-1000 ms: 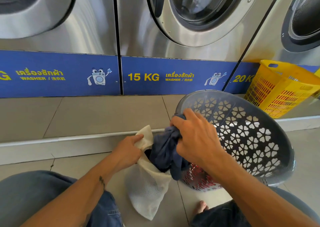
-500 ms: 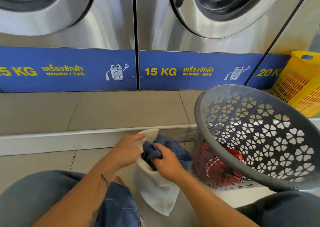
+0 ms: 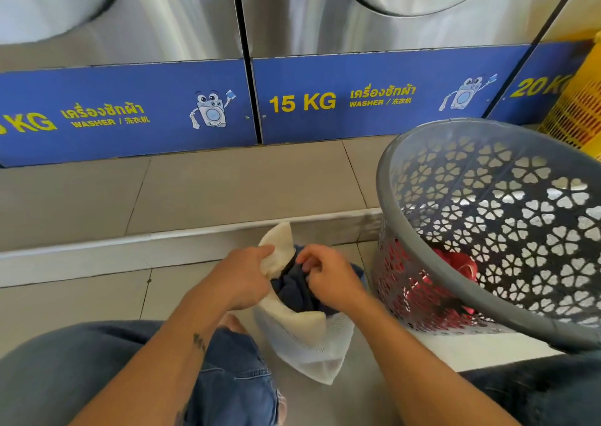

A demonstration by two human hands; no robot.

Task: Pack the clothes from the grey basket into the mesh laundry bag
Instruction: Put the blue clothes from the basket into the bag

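A white mesh laundry bag (image 3: 309, 341) stands on the floor between my knees, its mouth open upward. My left hand (image 3: 240, 276) pinches the bag's near-left rim and holds it open. A dark blue garment (image 3: 292, 290) sits in the bag's mouth, and my right hand (image 3: 328, 274) is closed on it, pressing it down into the bag. To the right, the grey basket (image 3: 419, 305) with flower-shaped holes is tilted toward me, with a red garment (image 3: 455, 263) lying at its bottom.
Steel washers with blue "15 KG" panels (image 3: 325, 100) stand on a raised tiled step (image 3: 195, 194) ahead. A yellow basket (image 3: 575, 106) is at the far right. My jeans-clad knees (image 3: 97, 377) frame the bag on both sides.
My right hand carried the dark blue garment from above the basket's rim down into the bag's mouth. The left hand kept its hold on the rim. The view moved closer and leftward.
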